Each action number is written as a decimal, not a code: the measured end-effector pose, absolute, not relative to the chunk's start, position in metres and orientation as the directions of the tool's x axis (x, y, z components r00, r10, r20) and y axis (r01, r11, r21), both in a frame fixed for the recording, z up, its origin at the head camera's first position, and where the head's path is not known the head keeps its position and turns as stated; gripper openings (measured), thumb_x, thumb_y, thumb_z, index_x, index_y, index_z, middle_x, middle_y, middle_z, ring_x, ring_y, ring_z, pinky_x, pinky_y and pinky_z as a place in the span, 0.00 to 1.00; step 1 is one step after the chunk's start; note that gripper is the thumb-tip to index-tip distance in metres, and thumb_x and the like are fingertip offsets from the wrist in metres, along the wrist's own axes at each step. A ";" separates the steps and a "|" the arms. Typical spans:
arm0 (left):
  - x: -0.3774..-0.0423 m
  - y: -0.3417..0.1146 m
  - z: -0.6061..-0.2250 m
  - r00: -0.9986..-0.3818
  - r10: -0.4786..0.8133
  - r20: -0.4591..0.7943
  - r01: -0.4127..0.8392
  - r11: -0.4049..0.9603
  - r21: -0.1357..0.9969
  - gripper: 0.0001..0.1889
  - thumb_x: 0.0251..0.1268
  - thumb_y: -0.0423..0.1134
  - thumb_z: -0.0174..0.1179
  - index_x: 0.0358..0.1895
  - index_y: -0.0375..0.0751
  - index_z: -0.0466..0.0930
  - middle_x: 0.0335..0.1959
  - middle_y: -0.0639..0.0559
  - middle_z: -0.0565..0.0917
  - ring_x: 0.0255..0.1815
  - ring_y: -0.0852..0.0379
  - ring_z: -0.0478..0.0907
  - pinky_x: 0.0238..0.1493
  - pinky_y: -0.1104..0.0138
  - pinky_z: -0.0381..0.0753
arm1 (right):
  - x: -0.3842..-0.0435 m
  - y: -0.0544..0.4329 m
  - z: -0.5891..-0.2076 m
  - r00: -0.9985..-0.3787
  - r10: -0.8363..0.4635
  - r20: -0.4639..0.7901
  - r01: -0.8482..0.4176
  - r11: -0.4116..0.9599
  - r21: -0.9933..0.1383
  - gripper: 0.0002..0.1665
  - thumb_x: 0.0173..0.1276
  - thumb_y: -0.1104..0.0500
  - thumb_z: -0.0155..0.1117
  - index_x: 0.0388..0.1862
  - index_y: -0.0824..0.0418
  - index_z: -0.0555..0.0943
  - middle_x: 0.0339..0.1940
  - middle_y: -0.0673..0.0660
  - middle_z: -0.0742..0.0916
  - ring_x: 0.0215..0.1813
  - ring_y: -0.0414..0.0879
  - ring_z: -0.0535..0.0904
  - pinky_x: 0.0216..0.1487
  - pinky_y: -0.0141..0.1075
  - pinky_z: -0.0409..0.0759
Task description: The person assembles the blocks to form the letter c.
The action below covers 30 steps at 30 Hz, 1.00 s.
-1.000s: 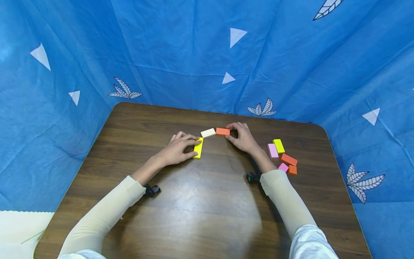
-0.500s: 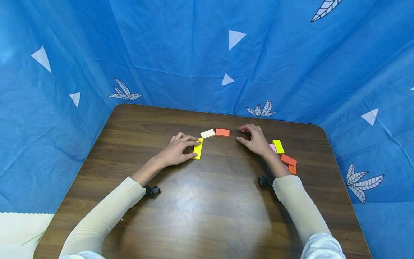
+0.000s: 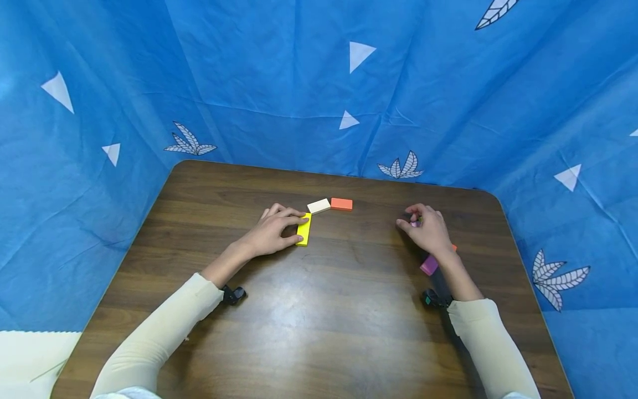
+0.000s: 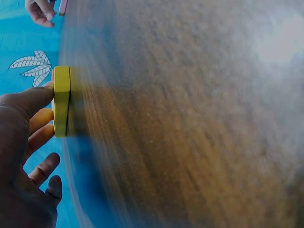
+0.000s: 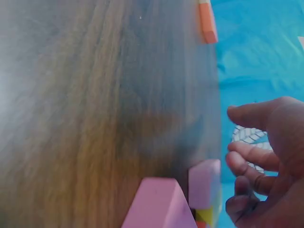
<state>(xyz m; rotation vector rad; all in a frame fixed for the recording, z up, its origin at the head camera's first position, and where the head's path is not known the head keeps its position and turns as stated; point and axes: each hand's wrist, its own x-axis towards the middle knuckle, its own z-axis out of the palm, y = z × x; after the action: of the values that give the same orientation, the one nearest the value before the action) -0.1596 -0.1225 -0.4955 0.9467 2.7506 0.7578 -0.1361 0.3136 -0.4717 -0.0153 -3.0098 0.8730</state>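
My left hand (image 3: 272,230) holds a yellow block (image 3: 304,230) lying flat on the table, thumb at its near end and fingers at its far end. In the left wrist view the same yellow block (image 4: 61,102) stands out beside the thumb. A cream block (image 3: 319,206) lies by its far end, and an orange-red block (image 3: 341,204) continues the line to the right. My right hand (image 3: 430,230) hovers over the loose blocks at right, thumb and fingers apart, holding nothing. Below it are a pink block (image 5: 159,202) and a second, paler pink block (image 5: 203,184).
Part of a yellow block (image 5: 207,216) shows beside the pink ones. The right hand and forearm hide most of this group in the head view. A blue cloth (image 3: 279,83) hangs behind the brown wooden table (image 3: 309,332).
My right hand has left the orange-red block and moved right, to above the loose blocks. The left hand stays on the yellow block, and the line of blocks keeps its place.
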 end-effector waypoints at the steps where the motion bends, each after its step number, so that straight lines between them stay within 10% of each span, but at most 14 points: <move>1: -0.160 -0.123 -0.495 -0.793 0.608 0.037 0.540 0.675 0.503 0.29 0.73 0.51 0.71 0.75 0.54 0.81 0.78 0.59 0.77 0.66 0.50 0.69 0.65 0.51 0.63 | -0.133 0.316 -0.470 -1.000 0.024 0.003 0.019 0.850 -0.526 0.29 0.76 0.45 0.71 0.63 0.65 0.81 0.46 0.63 0.82 0.53 0.59 0.71 0.54 0.48 0.66; 9: -0.160 -0.122 -0.495 -0.791 0.611 0.036 0.542 0.671 0.506 0.28 0.74 0.51 0.71 0.75 0.55 0.80 0.78 0.60 0.77 0.66 0.50 0.69 0.64 0.52 0.63 | -0.105 0.326 -0.463 -0.994 0.112 -0.013 0.106 0.889 -0.446 0.42 0.72 0.41 0.74 0.71 0.68 0.75 0.55 0.69 0.83 0.55 0.62 0.69 0.47 0.46 0.67; 30: -0.158 -0.122 -0.492 -0.795 0.605 0.036 0.533 0.669 0.518 0.29 0.73 0.51 0.71 0.75 0.53 0.80 0.78 0.57 0.77 0.65 0.49 0.68 0.64 0.50 0.63 | -0.088 0.322 -0.468 -0.991 0.129 -0.029 0.131 0.929 -0.346 0.29 0.68 0.49 0.79 0.57 0.68 0.83 0.46 0.69 0.88 0.48 0.60 0.72 0.44 0.47 0.70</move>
<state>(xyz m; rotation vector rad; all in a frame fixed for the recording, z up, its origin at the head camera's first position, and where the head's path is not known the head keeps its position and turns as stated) -0.1577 -0.1224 -0.4920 0.9399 2.7418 0.7846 -0.0881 0.3221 -0.4676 -0.2090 -3.0909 0.5552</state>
